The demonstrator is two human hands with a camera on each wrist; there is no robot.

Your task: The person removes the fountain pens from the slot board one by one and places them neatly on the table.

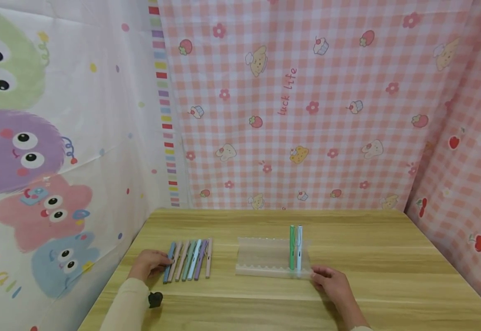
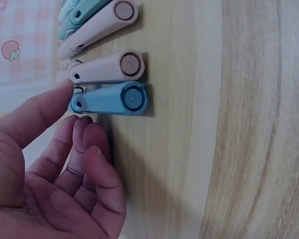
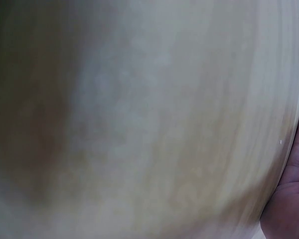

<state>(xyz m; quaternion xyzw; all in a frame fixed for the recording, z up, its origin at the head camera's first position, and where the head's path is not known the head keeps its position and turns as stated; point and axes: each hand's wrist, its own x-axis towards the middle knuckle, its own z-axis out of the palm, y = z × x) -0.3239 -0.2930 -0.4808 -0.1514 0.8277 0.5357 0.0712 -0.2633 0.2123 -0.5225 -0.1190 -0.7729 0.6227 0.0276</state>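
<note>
Several capped pens lie side by side on the left of the table, with a dark blue pen [image 1: 168,263] at the row's left end. My left hand [image 1: 148,264] pinches this blue pen [image 2: 109,99] near its clip, and the pen stays in line with the others. To the right lies a clear plastic pen rack [image 1: 261,253] with notched edges. A green pen [image 1: 292,248] and a pale blue pen [image 1: 300,248] rest in it near its right end. My right hand [image 1: 331,281] holds the rack's front right corner; only part of this hand [image 3: 289,204] shows in the right wrist view.
A pink pen [image 2: 107,68] lies right beside the blue one, and a purple pen [image 1: 201,259] is farther right in the row. A small black object [image 1: 155,299] sits by the left wrist. Patterned cloth [image 1: 298,105] hangs behind the wooden table [image 1: 240,308].
</note>
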